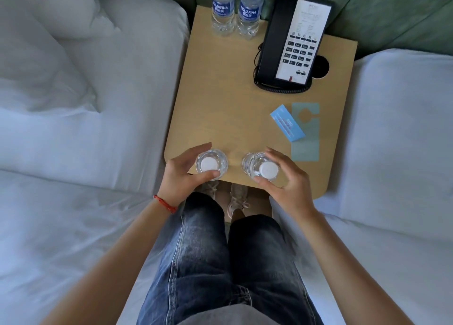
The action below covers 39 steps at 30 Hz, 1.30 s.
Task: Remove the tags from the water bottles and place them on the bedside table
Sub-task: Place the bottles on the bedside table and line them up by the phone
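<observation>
Two clear water bottles with white caps stand upright at the front edge of the wooden bedside table, seen from above. My left hand curls around the left bottle, thumb and fingers on its sides. My right hand grips the right bottle the same way. Two tags lie flat on the table to the right: a bright blue tag partly on top of a pale teal hanger-shaped tag. No tag shows on either held bottle.
Two more labelled water bottles stand at the table's back left. A black telephone sits at the back right, cord coiled in front. White beds flank the table on both sides. My legs and shoes are below the front edge.
</observation>
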### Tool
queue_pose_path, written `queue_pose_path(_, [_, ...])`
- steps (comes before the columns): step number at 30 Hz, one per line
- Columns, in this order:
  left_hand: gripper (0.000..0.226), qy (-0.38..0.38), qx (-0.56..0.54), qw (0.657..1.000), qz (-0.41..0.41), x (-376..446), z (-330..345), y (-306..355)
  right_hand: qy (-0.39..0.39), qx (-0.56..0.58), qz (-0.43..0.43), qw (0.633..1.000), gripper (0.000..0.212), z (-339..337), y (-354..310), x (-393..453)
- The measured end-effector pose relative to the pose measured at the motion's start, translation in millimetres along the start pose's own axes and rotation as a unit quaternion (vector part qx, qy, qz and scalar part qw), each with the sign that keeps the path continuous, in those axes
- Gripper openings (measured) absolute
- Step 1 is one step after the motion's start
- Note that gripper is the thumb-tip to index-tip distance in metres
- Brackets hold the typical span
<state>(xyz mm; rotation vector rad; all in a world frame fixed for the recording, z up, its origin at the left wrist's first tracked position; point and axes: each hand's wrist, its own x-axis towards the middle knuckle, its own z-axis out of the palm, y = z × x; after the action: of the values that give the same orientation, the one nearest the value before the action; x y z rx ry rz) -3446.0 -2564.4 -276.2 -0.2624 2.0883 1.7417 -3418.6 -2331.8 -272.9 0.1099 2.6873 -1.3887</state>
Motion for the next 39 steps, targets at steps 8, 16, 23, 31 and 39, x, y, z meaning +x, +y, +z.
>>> queue_pose_path(8, [0.069, 0.000, -0.002, 1.000, 0.002, 6, 3, -16, -0.008, 0.040, 0.035, 0.999, 0.060, 4, 13, 3])
queue_pose_path(16, [0.059, 0.021, -0.015, 1.000, 0.009, 36, 3, -8, 0.001, 0.103, 0.099, 0.990, 0.054, 9, 7, 26])
queue_pose_path(23, [0.035, 0.062, -0.002, 0.998, 0.009, 75, -8, 5, -0.015, 0.163, 0.108, 0.981, 0.039, 12, -6, 70])
queue_pose_path(31, [0.028, 0.060, -0.028, 0.998, 0.000, 99, -12, 11, -0.007, 0.170, 0.126, 0.977, 0.033, 15, -3, 96])
queue_pose_path(39, [0.028, 0.058, -0.060, 0.996, 0.024, 124, -19, 26, 0.010, 0.167, 0.106, 0.980, 0.023, 12, -7, 116])
